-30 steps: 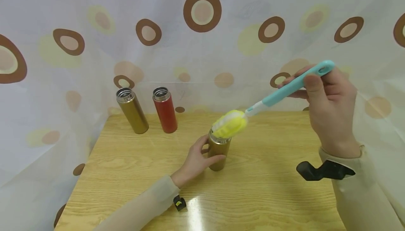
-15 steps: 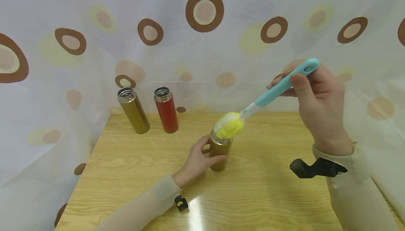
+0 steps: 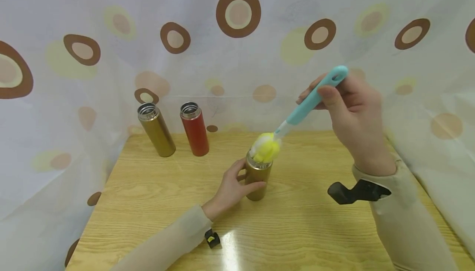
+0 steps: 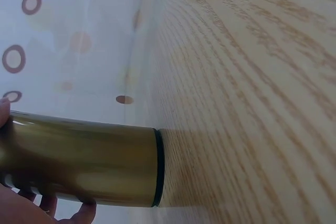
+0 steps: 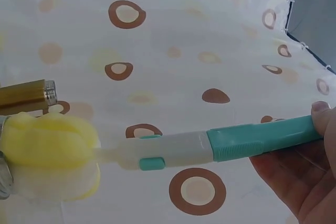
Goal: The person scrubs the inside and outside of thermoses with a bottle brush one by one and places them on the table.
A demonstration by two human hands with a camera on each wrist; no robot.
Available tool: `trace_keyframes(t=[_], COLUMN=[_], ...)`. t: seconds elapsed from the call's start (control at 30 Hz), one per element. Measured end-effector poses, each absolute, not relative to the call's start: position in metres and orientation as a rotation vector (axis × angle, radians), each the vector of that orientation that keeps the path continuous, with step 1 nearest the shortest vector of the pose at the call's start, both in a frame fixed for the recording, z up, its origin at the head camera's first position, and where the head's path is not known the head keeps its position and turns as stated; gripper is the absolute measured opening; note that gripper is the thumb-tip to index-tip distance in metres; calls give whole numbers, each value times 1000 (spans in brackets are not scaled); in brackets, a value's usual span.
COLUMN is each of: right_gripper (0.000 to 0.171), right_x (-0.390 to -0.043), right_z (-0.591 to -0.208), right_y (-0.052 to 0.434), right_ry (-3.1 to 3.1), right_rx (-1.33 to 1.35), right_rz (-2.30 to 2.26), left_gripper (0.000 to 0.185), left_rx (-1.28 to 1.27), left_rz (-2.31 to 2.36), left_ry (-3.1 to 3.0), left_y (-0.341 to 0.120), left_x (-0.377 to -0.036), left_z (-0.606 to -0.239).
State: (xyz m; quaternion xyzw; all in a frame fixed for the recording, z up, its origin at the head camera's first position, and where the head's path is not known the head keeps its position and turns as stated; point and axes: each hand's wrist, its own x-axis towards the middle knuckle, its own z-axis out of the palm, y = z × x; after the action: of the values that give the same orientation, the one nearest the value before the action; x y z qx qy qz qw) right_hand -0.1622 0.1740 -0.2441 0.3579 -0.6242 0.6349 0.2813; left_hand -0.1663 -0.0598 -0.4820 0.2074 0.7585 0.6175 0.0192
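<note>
The left hand [image 3: 231,188] wraps the gold flask [image 3: 257,179] to steady it on the bench [image 3: 315,229]; the right hand [image 3: 354,112] grips the bottle brush [image 3: 297,114], its sponge at the mouth.

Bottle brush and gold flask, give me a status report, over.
Left hand grips gold flask, upright on table. Right hand holds bottle brush by its teal handle, sponge head at the flask mouth. Nothing in the way.

The sponge [image 3: 265,149] hides the flask [image 3: 257,178] mouth. In the left wrist view, the left hand [image 4: 21,208] is cut off at 7 o'clock.
</note>
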Motion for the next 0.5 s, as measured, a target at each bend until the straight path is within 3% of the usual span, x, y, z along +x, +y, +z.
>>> trace_keyframes(t=[0.17,0.5], right_gripper=[34,23], right_x=[-162,-168], right_z=[-245,-249], right_y=[167,156], right_ry=[-1718,-1800], right_rx=[987,1077], right_rz=[1643,1601], left_gripper=[69,70], left_rx=[649,648], left_rz=[1923,1916], left_ry=[2353,2353], left_y=[-60,-59], left_x=[-167,-166], left_z=[-484,-485])
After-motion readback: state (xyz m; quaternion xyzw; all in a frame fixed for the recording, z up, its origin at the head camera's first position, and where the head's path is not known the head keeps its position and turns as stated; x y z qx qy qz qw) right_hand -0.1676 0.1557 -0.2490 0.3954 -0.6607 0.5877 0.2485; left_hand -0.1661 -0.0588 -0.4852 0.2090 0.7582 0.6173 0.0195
